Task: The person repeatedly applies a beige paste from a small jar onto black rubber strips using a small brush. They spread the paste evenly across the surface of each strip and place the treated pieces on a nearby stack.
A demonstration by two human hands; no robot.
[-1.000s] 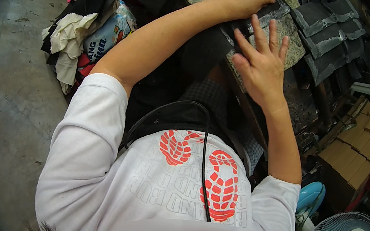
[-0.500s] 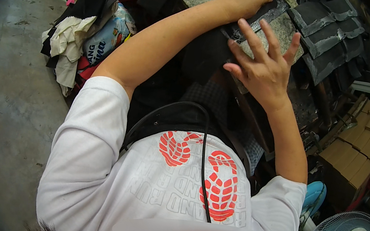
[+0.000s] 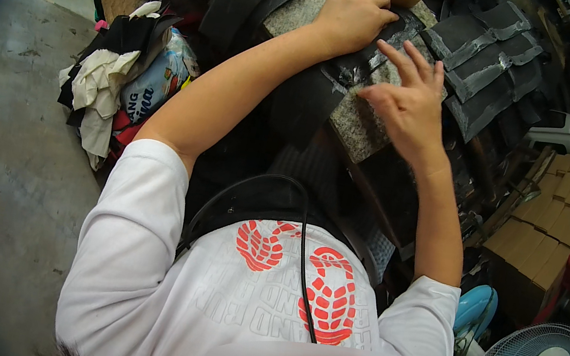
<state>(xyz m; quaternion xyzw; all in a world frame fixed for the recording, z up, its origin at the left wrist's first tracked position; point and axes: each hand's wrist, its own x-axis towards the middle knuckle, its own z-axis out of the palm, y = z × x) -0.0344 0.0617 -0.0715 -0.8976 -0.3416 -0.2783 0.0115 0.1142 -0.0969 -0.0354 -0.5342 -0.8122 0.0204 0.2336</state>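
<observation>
Your left hand [image 3: 354,21] is nearer, curled on the glue-smeared black strip [image 3: 358,63] atop the granite counter [image 3: 363,132]; whether those fingers grip it can't be told. The strip's long axis runs from about seven-thirty to one-thirty. Your right hand [image 3: 409,112] has its fingers parted, holding nothing visible, with the strip just beside, toward ten o'clock.

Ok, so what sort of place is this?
Probably a small workshop: the left hand rests on a black piece over a grainy slab, more black pieces with grey-smeared edges overlap beside it, and brown boxes are stacked to the right.
</observation>
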